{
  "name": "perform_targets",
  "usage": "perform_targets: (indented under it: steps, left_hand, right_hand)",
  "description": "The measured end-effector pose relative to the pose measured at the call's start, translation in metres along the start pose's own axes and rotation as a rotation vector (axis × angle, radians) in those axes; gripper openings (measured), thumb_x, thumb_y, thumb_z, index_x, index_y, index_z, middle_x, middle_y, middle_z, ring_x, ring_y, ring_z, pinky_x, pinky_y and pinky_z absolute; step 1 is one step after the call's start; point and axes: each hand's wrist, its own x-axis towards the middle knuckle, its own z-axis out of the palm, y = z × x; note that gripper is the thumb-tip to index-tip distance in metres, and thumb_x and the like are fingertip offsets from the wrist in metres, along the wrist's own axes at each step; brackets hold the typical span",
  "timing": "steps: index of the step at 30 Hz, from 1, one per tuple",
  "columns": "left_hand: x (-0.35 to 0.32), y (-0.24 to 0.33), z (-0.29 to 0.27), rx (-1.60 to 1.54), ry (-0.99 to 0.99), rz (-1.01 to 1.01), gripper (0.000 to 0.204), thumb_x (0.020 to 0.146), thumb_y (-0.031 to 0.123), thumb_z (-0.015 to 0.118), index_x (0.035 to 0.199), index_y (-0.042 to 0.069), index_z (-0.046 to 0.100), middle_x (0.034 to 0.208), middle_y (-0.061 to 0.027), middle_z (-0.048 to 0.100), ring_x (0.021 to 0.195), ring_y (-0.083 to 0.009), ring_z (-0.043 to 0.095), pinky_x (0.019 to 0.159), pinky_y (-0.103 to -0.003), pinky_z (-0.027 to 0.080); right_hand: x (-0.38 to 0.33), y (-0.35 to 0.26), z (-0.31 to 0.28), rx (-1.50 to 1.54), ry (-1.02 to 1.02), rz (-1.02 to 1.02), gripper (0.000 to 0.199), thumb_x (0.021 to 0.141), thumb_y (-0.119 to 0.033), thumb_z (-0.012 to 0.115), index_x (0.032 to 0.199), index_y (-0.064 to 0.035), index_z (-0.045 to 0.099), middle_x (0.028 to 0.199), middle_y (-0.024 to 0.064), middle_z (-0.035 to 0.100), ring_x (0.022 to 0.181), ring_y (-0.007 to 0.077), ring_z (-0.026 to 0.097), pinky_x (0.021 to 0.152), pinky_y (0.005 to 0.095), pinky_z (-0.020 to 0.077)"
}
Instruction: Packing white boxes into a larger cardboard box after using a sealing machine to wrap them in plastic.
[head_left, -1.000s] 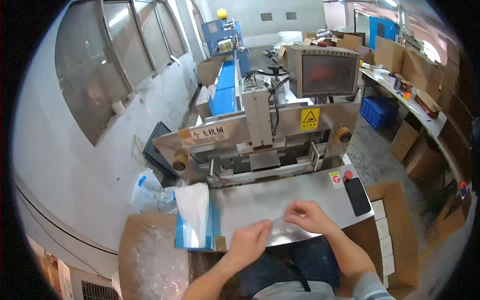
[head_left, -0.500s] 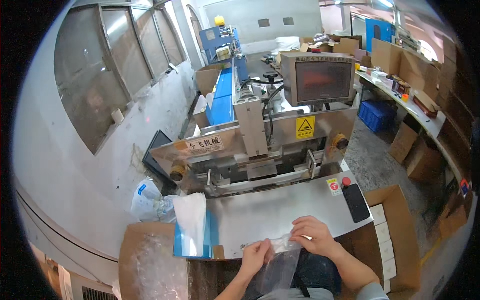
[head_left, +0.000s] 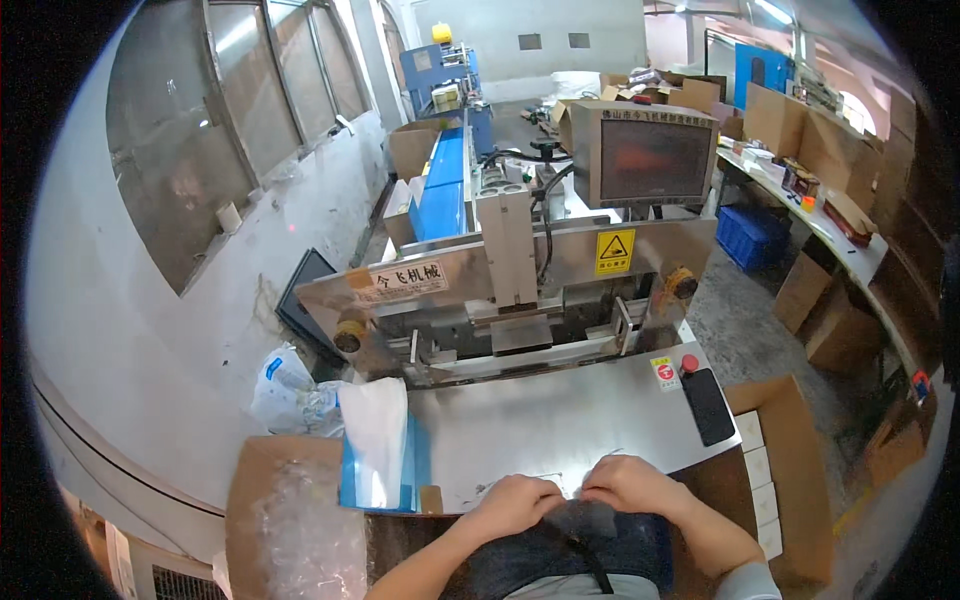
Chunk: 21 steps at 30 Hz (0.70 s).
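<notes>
Together, left hand [head_left: 515,500] and right hand [head_left: 630,485] on crinkly clear film [head_left: 572,484].

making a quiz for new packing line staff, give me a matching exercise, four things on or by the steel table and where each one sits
Things:
1. red round button
2. black phone
3. white tissue stack in blue box
4. clear plastic bags in cardboard box

Places:
A. left edge of the steel table
B. below the table's left corner
C. right side of the table, nearer the person
D. right side of the table, by the machine

Pairs: 1-D, 2-C, 3-A, 4-B
</notes>
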Motion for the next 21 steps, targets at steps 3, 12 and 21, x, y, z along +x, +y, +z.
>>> perform_targets:
  steps: [3, 12, 21]
  left_hand:
    - [-0.004, -0.001, -0.012, 0.037, -0.106, -0.117, 0.024, 0.098, 0.030, 0.058, 0.108, 0.010, 0.067, 0.090, -0.0212, 0.069, 0.083, -0.0430, 0.066, 0.073, -0.050, 0.053]
    - [0.004, -0.007, -0.054, 0.165, 0.036, -0.048, 0.021, 0.095, 0.026, 0.058, 0.097, 0.005, 0.061, 0.090, -0.0214, 0.067, 0.087, -0.0416, 0.066, 0.075, -0.052, 0.053]
    - [0.067, -0.117, -0.083, -0.029, 0.025, -0.179, 0.026, 0.099, 0.024, 0.057, 0.092, 0.001, 0.067, 0.091, -0.0177, 0.068, 0.086, -0.0323, 0.065, 0.077, -0.041, 0.051]
  right_hand:
    - [-0.006, 0.001, -0.020, 0.124, -0.106, 0.053, 0.011, 0.087, -0.019, 0.069, 0.088, -0.0078, 0.072, 0.089, 0.0094, 0.071, 0.092, 0.0304, 0.066, 0.085, 0.0427, 0.0520]
    - [0.023, 0.032, -0.036, -0.050, 0.010, -0.057, 0.014, 0.086, -0.023, 0.070, 0.083, -0.0094, 0.072, 0.081, 0.0080, 0.067, 0.084, 0.0316, 0.062, 0.089, 0.0429, 0.0471]
    - [0.111, 0.105, -0.031, 0.004, -0.021, 0.273, 0.027, 0.090, -0.030, 0.066, 0.082, -0.0050, 0.072, 0.080, 0.0190, 0.069, 0.079, 0.0397, 0.065, 0.076, 0.0467, 0.0510]
